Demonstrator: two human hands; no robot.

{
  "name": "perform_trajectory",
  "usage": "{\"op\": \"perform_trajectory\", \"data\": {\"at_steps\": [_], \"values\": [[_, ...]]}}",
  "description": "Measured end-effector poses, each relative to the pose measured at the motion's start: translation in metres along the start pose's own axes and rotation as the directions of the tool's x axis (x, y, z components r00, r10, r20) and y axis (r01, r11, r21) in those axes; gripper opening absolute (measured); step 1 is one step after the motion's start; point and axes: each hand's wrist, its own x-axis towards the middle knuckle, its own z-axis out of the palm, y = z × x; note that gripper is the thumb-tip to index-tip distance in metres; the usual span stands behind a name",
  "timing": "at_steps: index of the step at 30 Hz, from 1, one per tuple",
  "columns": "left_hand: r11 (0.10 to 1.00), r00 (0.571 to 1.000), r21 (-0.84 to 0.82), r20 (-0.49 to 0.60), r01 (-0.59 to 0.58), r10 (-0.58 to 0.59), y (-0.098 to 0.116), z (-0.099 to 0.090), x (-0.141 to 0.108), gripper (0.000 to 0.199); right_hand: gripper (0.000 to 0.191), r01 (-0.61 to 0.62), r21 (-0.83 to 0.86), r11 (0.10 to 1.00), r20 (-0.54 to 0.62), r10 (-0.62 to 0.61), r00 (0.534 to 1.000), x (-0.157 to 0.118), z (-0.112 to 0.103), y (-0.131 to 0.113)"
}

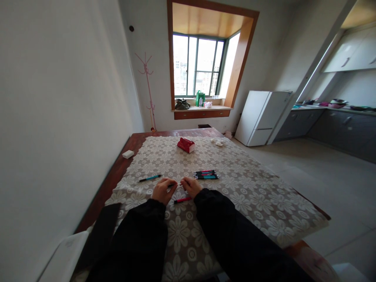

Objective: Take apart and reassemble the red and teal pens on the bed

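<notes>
My left hand (pixel 163 190) is closed in a pinch round a small dark piece (pixel 170 185), perhaps part of a pen; the fingers cover most of it. Facing it, fingertips almost meeting, my right hand (pixel 190 187) is also pinched. A tiny pale tip shows at its fingers, too small to name. Just below both hands a red-and-black pen (pixel 182 200) lies on the patterned tablecloth (pixel 179 233). To the left of my left hand is a blue-and-black pen (pixel 150 178). Several red and blue pens (pixel 206 175) lie side by side beyond my right hand.
Farther back on the table stand a red tissue pack (pixel 186 145) and crumpled white tissues (pixel 217 143). A small white box (pixel 128 154) sits at the left edge. Near my left sleeve is a flat dark object (pixel 103 227). The wall (pixel 73 98) runs close along the left.
</notes>
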Motion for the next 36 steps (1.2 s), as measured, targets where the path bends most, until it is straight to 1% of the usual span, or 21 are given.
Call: {"op": "perform_trajectory", "data": {"at_steps": [3,5,7,11,15,20,22,24,26,28,32,36], "values": [[1.000,1.000,0.027,-0.029,0.012,-0.011,0.000,-0.001,0.001,0.016,0.017,0.019,0.068,0.998,-0.025,-0.018,1.000,0.000,0.000,-0.001],[0.999,0.999,0.030,-0.037,0.012,-0.011,0.000,-0.002,0.001,0.016,0.015,0.037,0.111,0.993,-0.026,-0.034,0.999,0.000,0.001,-0.001],[1.000,0.999,0.029,-0.033,0.011,-0.010,0.001,-0.002,0.001,0.015,0.015,0.042,0.121,0.992,-0.022,-0.039,0.999,0.000,0.002,-0.001],[1.000,0.999,0.014,-0.034,-0.012,0.012,0.000,-0.001,0.000,0.015,0.008,0.012,0.113,0.994,-0.012,-0.011,1.000,0.001,0.003,-0.001],[0.998,0.996,-0.019,-0.060,-0.060,0.059,-0.004,0.002,-0.001,0.012,0.011,0.013,0.083,0.996,-0.003,-0.013,1.000,0.001,0.002,0.001],[0.997,0.994,-0.017,-0.078,-0.080,0.078,-0.005,0.003,-0.001,0.009,0.014,0.021,0.045,0.999,-0.003,-0.021,1.000,0.001,0.003,0.005],[0.997,0.993,-0.002,-0.087,-0.076,0.075,-0.004,0.003,0.000,0.009,0.012,0.040,0.063,0.997,-0.020,-0.038,0.999,0.000,0.003,0.006],[0.998,0.993,0.012,-0.097,-0.068,0.069,-0.002,0.002,0.000,0.009,0.018,0.061,0.099,0.993,-0.031,-0.058,0.998,-0.001,0.004,0.005],[0.997,0.992,0.015,-0.101,-0.070,0.072,-0.001,0.000,0.000,0.009,0.025,0.075,0.130,0.989,-0.013,-0.074,0.997,-0.001,0.004,0.004],[0.997,0.992,0.007,-0.098,-0.076,0.076,0.001,-0.002,0.000,0.009,0.023,0.080,0.139,0.987,0.003,-0.081,0.997,-0.001,0.004,0.005],[0.998,0.996,-0.010,-0.062,-0.068,0.068,0.004,-0.006,0.001,0.009,0.007,0.077,0.093,0.993,-0.008,-0.077,0.997,0.000,0.006,0.008],[0.998,0.998,-0.008,-0.031,-0.057,0.057,0.006,-0.007,0.000,0.010,0.009,0.079,0.039,0.996,0.010,-0.079,0.997,0.001,0.006,0.010]]}}
